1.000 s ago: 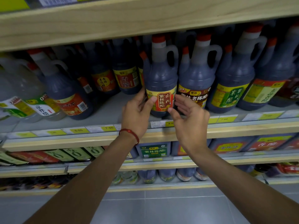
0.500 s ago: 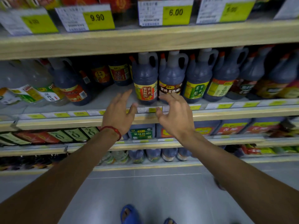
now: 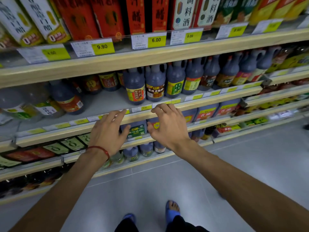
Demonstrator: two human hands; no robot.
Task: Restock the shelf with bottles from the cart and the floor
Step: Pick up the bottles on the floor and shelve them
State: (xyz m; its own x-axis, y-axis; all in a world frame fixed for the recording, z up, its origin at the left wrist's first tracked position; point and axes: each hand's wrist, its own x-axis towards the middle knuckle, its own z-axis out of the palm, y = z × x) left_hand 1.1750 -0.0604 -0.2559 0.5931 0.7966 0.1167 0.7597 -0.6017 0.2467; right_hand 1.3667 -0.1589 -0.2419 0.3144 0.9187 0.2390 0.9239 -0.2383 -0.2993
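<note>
We note the left hand [image 3: 107,133] spread wide and the right hand [image 3: 168,127] loosely curled, both holding nothing. Both hang at the shelf [image 3: 217,101] edge. Dark bottles [image 3: 135,88] stand just behind.

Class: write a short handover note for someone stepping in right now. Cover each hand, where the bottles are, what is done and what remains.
Left hand: open, empty, in front of the middle shelf edge.
Right hand: open, fingers loosely curled, empty.
Done: yellow-label bottle and brown-label bottle stand upright at the shelf front.
To do: bare space to their left may need filling; cart not in view.
</note>
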